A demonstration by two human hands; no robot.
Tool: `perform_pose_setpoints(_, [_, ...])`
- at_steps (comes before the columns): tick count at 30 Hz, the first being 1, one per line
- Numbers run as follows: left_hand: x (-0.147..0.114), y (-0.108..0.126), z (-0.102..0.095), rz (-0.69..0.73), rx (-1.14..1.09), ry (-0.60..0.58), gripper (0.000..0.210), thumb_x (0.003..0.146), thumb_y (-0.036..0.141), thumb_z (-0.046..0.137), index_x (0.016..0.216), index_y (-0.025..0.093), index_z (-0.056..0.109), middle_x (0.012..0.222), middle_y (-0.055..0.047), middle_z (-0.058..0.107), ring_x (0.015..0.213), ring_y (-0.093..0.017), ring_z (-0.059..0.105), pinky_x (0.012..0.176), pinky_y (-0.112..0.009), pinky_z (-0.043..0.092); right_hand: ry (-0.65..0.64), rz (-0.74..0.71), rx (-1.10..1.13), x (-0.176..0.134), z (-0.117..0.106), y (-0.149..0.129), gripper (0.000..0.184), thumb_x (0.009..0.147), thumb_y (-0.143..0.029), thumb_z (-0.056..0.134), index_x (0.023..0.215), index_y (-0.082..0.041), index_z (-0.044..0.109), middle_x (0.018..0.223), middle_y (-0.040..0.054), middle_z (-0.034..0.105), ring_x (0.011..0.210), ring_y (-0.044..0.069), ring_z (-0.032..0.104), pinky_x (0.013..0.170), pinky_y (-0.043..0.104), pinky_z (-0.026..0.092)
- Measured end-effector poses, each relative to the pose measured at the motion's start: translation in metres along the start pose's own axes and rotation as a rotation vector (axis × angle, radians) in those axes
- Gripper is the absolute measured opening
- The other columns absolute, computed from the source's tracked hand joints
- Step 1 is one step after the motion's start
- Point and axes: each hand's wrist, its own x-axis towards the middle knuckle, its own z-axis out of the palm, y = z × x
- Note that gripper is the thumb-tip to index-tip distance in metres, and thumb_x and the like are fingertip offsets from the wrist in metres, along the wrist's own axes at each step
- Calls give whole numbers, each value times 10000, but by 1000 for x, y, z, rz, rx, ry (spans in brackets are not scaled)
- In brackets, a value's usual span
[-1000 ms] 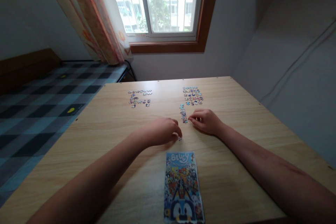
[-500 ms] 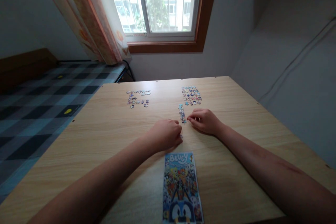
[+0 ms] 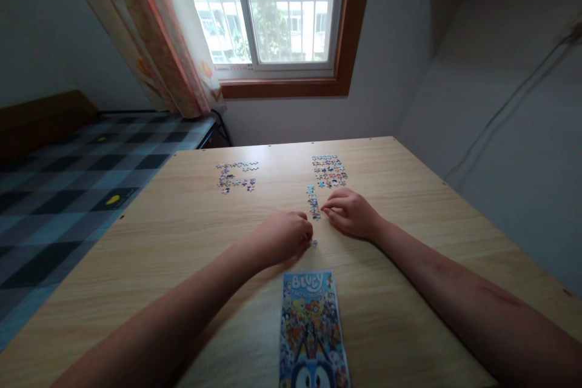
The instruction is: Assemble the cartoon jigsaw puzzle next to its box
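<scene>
My left hand (image 3: 287, 235) rests low over the table with its fingers curled in. Whatever those fingers hold, if anything, is hidden. A loose jigsaw piece (image 3: 314, 244) lies on the wood right beside its fingertips. A narrow strip of joined puzzle pieces (image 3: 313, 203) lies just beyond, running away from me. At the strip's right edge is my right hand (image 3: 349, 212), thumb and fingers drawn together; I cannot make out anything between them. In front of me lies a colourful printed picture sheet (image 3: 313, 327) with "Bluey" lettering on top.
Rows of puzzle pieces (image 3: 329, 171) are laid out at the table's back right. Another scattered group of pieces (image 3: 236, 176) sits at the back left. The wooden table (image 3: 182, 224) reaches toward a window (image 3: 291, 12). A bed with a checked cover (image 3: 59, 194) stands left.
My left hand has drawn back slightly, so more of the loose piece shows. My right hand stays by the strip, its fingers a little closer together. The camera view has shifted slightly.
</scene>
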Motion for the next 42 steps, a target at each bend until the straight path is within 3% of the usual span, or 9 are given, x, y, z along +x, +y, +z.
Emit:
perform_pose_setpoints(5, [0,1,2,-43,-40,29,159,842,196,590,863,199,748,927,-56,727,711,-165,631,663,-287,478,19,-60,-85,-1,4,4,178,906,-218,625,973,-253,786,1094,81,720,1027,246,613,963,470,476])
perform_pose_setpoints(8, [2,1,5,-74,-75,38,128,804,230,604,846,191,719,927,-57,719,699,-168,612,648,-295,468,27,-52,-142,-2,6,7,171,890,-221,657,973,-278,795,1291,78,666,1259,295,532,1074,551,414])
perform_pose_setpoints(11, [6,0,9,-79,-112,51,130,769,235,598,842,189,696,939,-60,711,708,-166,593,653,-297,459,17,-37,-148,-4,6,8,166,893,-225,664,976,-278,799,1346,83,642,1355,315,470,1103,587,391])
perform_pose_setpoints(24, [13,-4,11,-75,-162,31,182,778,191,594,933,179,689,995,-63,695,838,-178,614,791,-299,485,-12,-30,-96,-7,1,11,160,907,-216,642,939,-269,790,1260,47,684,1349,284,497,1142,553,384])
perform_pose_setpoints(28, [11,0,10,-85,-111,46,225,845,200,570,1009,182,723,1059,-73,705,869,-178,626,823,-296,489,-21,-19,-81,-7,1,11,167,904,-216,638,947,-269,790,1235,45,695,1323,280,518,1134,545,391])
perform_pose_setpoints(36, [8,15,1,-103,38,-18,259,931,221,503,938,176,758,1018,-88,720,752,-158,629,741,-291,505,-11,-47,-68,-5,2,12,161,906,-215,629,934,-260,781,1184,46,709,1279,254,549,1119,494,417])
perform_pose_setpoints(42, [8,11,11,-143,25,74,227,922,238,521,966,193,740,1016,-76,715,739,-163,631,715,-297,505,-6,-53,-77,-4,4,11,153,892,-206,644,931,-268,778,1180,44,717,1267,260,560,1106,514,432])
